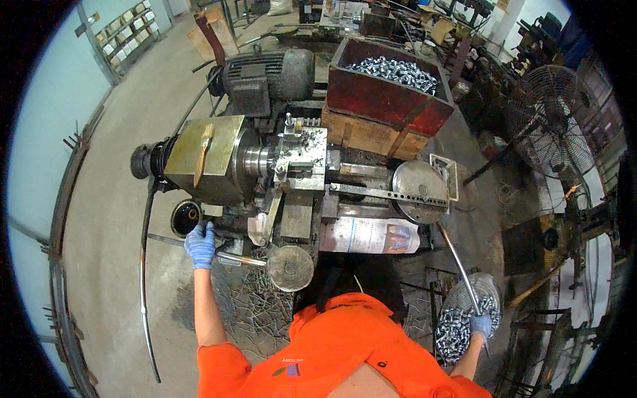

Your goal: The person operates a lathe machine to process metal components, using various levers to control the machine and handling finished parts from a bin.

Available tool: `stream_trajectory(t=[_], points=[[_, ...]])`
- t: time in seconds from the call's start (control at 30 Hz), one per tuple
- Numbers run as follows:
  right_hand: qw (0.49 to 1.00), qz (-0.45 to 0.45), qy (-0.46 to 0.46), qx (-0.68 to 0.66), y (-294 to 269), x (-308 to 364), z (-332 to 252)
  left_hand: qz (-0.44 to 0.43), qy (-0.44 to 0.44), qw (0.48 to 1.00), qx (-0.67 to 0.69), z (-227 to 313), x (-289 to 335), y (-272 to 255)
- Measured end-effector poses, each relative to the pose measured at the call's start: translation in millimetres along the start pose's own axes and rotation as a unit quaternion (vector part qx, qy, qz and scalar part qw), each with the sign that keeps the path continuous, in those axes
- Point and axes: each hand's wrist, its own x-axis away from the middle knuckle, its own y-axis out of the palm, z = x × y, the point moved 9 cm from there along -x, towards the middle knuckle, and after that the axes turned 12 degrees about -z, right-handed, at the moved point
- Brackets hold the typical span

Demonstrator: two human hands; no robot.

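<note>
While the gloved hands are resting well apart, the items are standing as follows. Left hand [200, 247]: lying over a steel bar [242, 259], by the near right edge of a round black pot [180, 223]; whether its fingers are closing on the bar, cannot tell. Right hand [480, 325]: reaching over the right edge of a round basket [488, 286], beside a steel rod [457, 265]; grip likewise unclear. Metal fittings [454, 331]: heaping toward the basket's near left edge; probably hard, light singly, heavy together, possibly slippery; best pinched by their outer sides.
</note>
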Motion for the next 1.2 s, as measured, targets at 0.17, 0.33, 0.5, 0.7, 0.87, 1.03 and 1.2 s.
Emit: stream_trajectory(t=[0.17, 0.33, 0.5, 0.7, 0.87, 1.03, 1.2], points=[[0.999, 0.022, -0.003, -0.048, -1.3, 3.2, -5.0, -0.003, -0.001, 1.000, 0.003, -10.8, -7.5, 11.0], [0.988, 0.130, -0.078, -0.026, -13.4, 25.7, -91.1, 0.003, 0.015, 1.000, -0.022, -7.6, -8.6, 9.6], [0.942, 0.235, -0.226, 0.075, -35.4, 11.0, -174.3, -0.008, -0.002, 0.999, -0.048, -5.8, -6.0, 8.7], [0.957, 0.191, -0.190, 0.105, -85.6, -102.8, -207.6, -0.040, -0.073, 0.996, -0.044, 6.5, -2.2, 7.5], [0.964, 0.157, -0.163, 0.139, -144.6, -105.4, -318.8, -0.088, -0.068, 0.993, -0.025, 0.8, 3.9, 22.4], [0.917, 0.236, -0.318, 0.041, -104.1, -66.8, -331.8, 0.123, -0.079, 0.896, 0.419, -70.5, 37.9, -8.8], [0.922, 0.180, -0.321, -0.118, -27.9, -21.8, -249.3, 0.101, -0.192, 0.898, 0.382, -198.4, 72.9, 40.5]])
